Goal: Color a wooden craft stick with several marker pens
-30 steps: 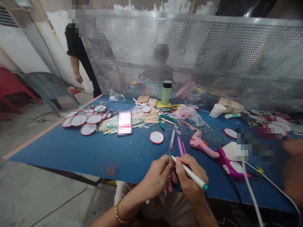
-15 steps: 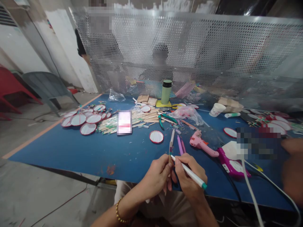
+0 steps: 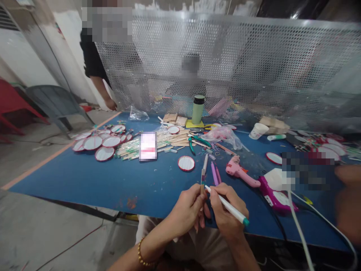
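My left hand (image 3: 189, 206) pinches a thin wooden stick (image 3: 202, 181) upright near the table's front edge; dark coloured bands mark its upper part. In my right hand (image 3: 230, 209) is a white marker pen (image 3: 231, 208) with a green end, its tip pointing at the stick. Whether the tip touches the wood is too small to tell. Just beyond the hands lie a white marker (image 3: 205, 162) and purple markers (image 3: 214, 173). A round white disc with a red rim (image 3: 186, 163) lies flat a little further left.
A pink glue gun (image 3: 241, 172) and a magenta box (image 3: 278, 197) with cables lie to the right. Piled sticks (image 3: 169, 141), red-rimmed discs (image 3: 93, 143), green-handled pliers (image 3: 192, 145) and a green bottle (image 3: 198, 111) stand further back. A perforated metal screen (image 3: 163, 56) borders the table.
The marker tip has shifted slightly right, away from the stick. Behind the screen's left end, a person has moved left, so a dark sleeve and a hand now show.
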Demonstrator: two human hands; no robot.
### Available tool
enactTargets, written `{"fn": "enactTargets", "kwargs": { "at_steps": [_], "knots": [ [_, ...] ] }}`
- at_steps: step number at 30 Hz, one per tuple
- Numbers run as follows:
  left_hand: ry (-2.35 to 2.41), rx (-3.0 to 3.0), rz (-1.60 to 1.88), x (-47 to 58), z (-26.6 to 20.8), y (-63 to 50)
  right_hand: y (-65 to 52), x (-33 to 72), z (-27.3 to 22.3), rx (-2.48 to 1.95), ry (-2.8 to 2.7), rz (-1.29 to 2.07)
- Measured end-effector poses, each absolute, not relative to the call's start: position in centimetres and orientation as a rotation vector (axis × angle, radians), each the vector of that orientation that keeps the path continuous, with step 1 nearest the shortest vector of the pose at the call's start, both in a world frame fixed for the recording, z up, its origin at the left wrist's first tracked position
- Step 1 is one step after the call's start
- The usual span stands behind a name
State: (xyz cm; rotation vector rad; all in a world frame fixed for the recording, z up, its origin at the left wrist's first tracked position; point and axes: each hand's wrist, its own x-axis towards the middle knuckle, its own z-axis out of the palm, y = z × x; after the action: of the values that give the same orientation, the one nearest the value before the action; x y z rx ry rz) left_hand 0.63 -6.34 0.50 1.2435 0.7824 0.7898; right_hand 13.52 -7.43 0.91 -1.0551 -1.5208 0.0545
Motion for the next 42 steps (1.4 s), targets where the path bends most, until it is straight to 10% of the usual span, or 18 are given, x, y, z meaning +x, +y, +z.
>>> {"fn": "enactTargets", "kwargs": {
  "at_steps": [42],
  "knots": [
    [0.805,1.255,0.777,0.52,0.69,-6.44,-7.49,13.64,0.83,-1.028,-1.531,0.048]
  ]
}}
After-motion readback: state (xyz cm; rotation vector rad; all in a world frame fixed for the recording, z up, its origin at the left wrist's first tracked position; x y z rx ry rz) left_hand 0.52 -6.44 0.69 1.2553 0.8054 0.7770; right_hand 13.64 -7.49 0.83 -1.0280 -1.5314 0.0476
